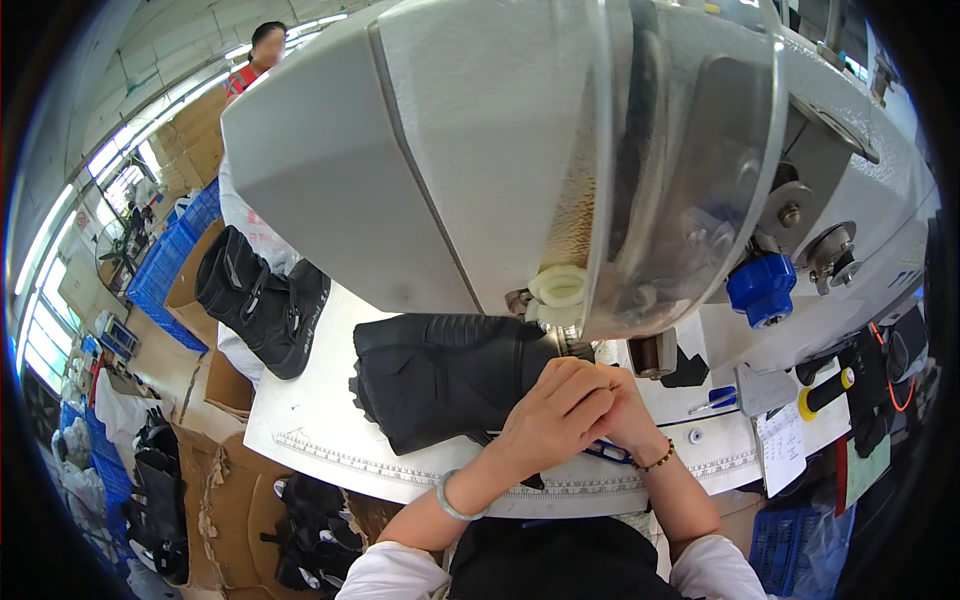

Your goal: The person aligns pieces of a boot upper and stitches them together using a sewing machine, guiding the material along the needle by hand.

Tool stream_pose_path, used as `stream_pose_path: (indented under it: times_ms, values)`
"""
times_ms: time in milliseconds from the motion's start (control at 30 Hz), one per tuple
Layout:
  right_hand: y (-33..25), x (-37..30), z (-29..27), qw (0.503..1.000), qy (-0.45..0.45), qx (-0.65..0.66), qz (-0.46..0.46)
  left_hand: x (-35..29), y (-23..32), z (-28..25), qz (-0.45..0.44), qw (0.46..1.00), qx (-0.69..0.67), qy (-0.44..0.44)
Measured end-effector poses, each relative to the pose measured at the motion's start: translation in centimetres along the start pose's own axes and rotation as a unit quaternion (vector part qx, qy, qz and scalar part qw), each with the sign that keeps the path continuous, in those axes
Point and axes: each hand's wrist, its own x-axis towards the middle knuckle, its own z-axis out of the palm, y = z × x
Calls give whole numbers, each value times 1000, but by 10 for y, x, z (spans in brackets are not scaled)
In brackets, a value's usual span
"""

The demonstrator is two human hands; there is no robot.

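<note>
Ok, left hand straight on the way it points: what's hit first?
Likely the right hand: the left hand points up and right, and the two appear to touch, though depth is unclear.

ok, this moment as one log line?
left hand: curled, against right hand | grasp: unclear | black boot: lying on white table, near left hand | machine: over table

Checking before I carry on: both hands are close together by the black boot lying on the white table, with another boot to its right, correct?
No: the head view shows the other boot left of the lying boot, not right. The rest stands: the left hand and right hand are close together.
</note>
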Motion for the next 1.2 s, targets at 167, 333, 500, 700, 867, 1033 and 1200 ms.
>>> stream_pose_path:
  times_ms: [167,333,500,700,867,1033,1200]
  values:
    - [-16,0,5,996,-2,88,11,-15,5,-5,39,996,71,30]
    - [-25,-3,7,995,-6,74,72,-34,21,-11,-82,980,178,-23]
    - [-18,-2,7,999,5,37,26,-31,18,-14,-64,970,225,-66]
    - [-10,-1,5,991,-15,127,45,-30,17,-12,-68,977,199,-29]
    - [-15,-5,6,997,-16,77,29,-29,16,-11,-67,980,188,-2]
    - [-16,-5,7,991,-16,127,48,-31,14,-7,-67,982,178,20]
    - [-16,-5,7,989,-14,132,60,-30,11,-6,-68,983,166,31]
